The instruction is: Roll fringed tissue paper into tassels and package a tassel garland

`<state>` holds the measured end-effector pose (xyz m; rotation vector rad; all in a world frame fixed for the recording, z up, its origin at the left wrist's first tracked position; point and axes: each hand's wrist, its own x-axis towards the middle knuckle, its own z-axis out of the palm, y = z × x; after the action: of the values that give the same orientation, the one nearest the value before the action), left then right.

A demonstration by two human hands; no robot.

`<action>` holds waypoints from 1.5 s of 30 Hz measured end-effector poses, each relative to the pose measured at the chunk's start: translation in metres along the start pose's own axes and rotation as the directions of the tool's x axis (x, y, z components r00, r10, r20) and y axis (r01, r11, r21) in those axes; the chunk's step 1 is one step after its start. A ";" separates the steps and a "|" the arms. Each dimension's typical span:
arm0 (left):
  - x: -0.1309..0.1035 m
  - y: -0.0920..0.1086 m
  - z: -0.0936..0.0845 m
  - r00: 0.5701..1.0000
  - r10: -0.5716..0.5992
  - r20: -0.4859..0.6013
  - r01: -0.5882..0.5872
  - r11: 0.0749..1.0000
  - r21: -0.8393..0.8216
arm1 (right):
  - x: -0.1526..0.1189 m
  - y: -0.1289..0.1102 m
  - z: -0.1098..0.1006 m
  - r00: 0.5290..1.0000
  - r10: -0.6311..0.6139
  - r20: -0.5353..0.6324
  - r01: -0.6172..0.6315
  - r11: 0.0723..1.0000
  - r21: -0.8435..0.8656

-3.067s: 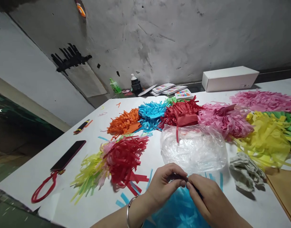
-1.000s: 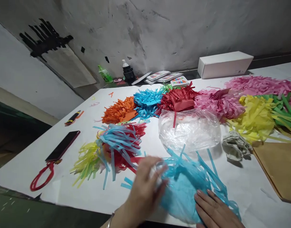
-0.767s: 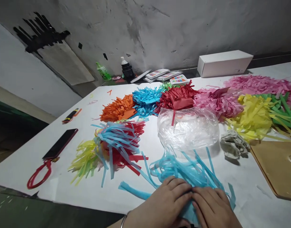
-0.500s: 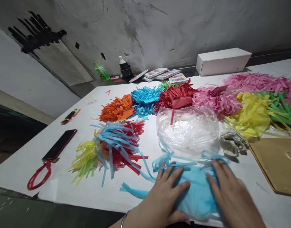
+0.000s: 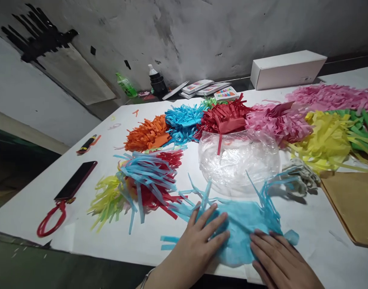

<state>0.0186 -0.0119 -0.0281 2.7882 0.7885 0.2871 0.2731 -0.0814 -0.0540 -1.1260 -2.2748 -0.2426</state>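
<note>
A light blue fringed sheet of tissue paper (image 5: 239, 224) lies on the table near its front edge, with loose strips fanning out at both sides. My left hand (image 5: 202, 237) rests on its left part, fingers spread. On its lower right part my right hand (image 5: 280, 257) lies flat with the fingers stretched out. Behind the sheet sits a clear plastic bag (image 5: 239, 160) with whitish contents. To the left of my left hand is a bundle of light blue, red and yellow tissue strips (image 5: 148, 176).
Orange (image 5: 148, 134), blue (image 5: 184, 120), red (image 5: 224, 116), pink (image 5: 277, 122) and yellow (image 5: 330, 136) tassel bunches line the back. A phone (image 5: 76, 180) lies left, a brown folder (image 5: 350, 204) right. A white box (image 5: 288, 70) stands by the wall, and a crumpled grey cloth (image 5: 301, 178) lies beside the bag.
The blue tissue sheet has been spread flatter, its strips now fanning outward. My right hand has slid down and flattened; my left hand has shifted slightly. The view has tilted a little.
</note>
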 end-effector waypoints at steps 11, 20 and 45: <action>-0.002 0.004 -0.010 0.995 -0.015 -0.095 -0.009 0.969 -0.249 | -0.002 0.012 -0.013 0.997 -0.076 0.034 0.078 0.995 -0.060; 0.005 0.019 0.013 0.984 0.056 -0.171 -0.080 0.987 -0.137 | 0.009 -0.005 0.008 0.998 0.040 0.038 -0.041 0.998 0.048; 0.013 0.021 0.013 0.922 -0.326 -0.209 0.285 0.937 -0.203 | 0.034 -0.003 0.008 0.949 0.313 -0.046 -0.296 0.931 0.215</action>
<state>0.0434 -0.0243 -0.0331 2.4513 1.1817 0.6103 0.2508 -0.0573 -0.0408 -1.3117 -1.9680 0.0698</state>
